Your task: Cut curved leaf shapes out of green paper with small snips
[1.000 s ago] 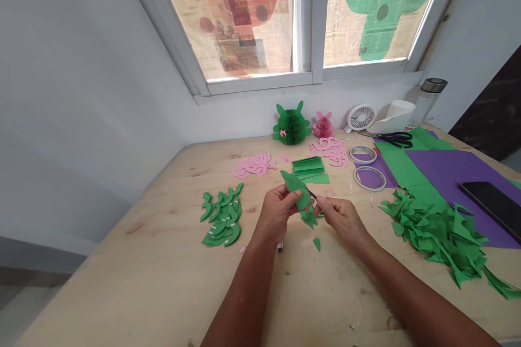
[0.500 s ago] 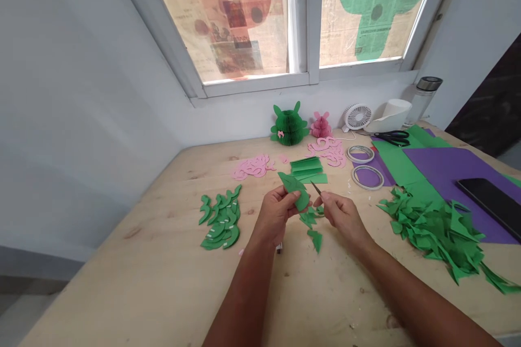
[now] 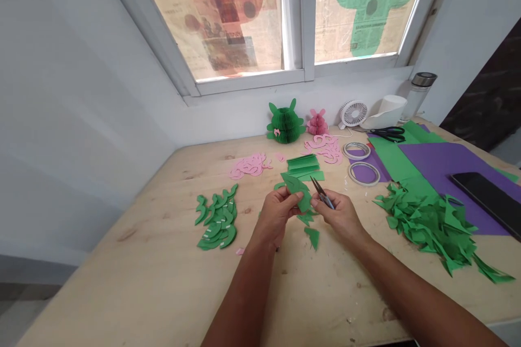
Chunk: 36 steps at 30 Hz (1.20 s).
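- While the left hand [image 3: 277,214] pinches a leaf-shaped green paper piece [image 3: 295,190] between its fingers [image 3: 291,199], the right hand [image 3: 340,218] holds small pointed scissors [image 3: 321,193], blades open in a narrow V, tips near the paper's edge.
- Finger state: left fingers clamped on the paper piece; right fingers closed together around the scissors, hiding the handles.
- Task item location: the paper piece is held up above the wooden counter [image 3: 134,227], between both hands.
- Directly below the paper piece: green offcuts [image 3: 311,237] lie on the counter.
- Left of the paper piece: curved green cut shapes [image 3: 215,219] lie in a column, with pink paper cutouts [image 3: 249,166] beyond them.
- Just beyond the paper piece: a folded green paper stack [image 3: 302,165], with curled pink cutouts [image 3: 325,147] to its right.
- Right of the paper piece: a heap of green scraps [image 3: 427,227] rests partly on a purple sheet [image 3: 451,173], near two tape rolls [image 3: 363,173], black-handled scissors [image 3: 388,133] and a phone [image 3: 488,195].
- Far beyond the paper piece: a green honeycomb paper figure [image 3: 285,124], a pink honeycomb paper figure [image 3: 316,123], a small white fan [image 3: 353,114] and a water bottle [image 3: 415,95] stand below a newspaper-covered window [image 3: 366,11].
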Available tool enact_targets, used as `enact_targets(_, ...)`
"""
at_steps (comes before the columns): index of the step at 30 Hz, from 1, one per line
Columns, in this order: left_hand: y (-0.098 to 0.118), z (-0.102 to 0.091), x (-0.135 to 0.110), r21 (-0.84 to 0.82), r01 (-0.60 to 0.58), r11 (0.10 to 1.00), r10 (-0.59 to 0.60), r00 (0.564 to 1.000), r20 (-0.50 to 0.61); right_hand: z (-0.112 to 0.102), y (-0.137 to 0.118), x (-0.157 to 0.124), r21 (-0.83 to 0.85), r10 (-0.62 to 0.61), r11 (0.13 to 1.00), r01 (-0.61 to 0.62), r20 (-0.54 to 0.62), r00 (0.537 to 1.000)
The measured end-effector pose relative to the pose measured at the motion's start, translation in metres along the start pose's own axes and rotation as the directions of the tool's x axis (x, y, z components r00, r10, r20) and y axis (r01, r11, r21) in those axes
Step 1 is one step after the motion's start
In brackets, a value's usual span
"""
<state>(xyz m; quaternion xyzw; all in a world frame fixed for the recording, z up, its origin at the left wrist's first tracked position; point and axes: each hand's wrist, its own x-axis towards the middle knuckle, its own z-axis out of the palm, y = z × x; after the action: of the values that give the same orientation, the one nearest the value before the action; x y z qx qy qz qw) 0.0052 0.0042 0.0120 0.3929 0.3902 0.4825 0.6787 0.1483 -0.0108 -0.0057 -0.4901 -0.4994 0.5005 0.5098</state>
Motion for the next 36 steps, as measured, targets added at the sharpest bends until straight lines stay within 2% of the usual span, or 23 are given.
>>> enact_targets(11,-0.0009,-0.0005,0.0011,0.040,0.022,0.999,-0.021,0.999,-0.027,0.0002,-0.0016,-0.0009,0.198,0.108,0.973,-0.117,0.059,0.992)
enact_targets(25,-0.0005,-0.0006,0.0021,0.030,0.029,0.999,-0.025,0.994,-0.111,0.0011,-0.0002,-0.0006,0.313,0.176,0.925,-0.214,0.144,0.974)
enact_targets(32,0.0023,-0.0023,0.0024,0.008,0.015,1.000,-0.014,0.987,-0.162,-0.0034,-0.0010,-0.0006,0.421,0.191,0.863,-0.279,0.241,0.952)
enact_targets(36,0.0025,-0.0026,0.0021,0.006,0.013,1.000,-0.012,0.986,-0.164,-0.0053,-0.0027,-0.0001,0.531,0.199,0.786,-0.317,0.268,0.943)
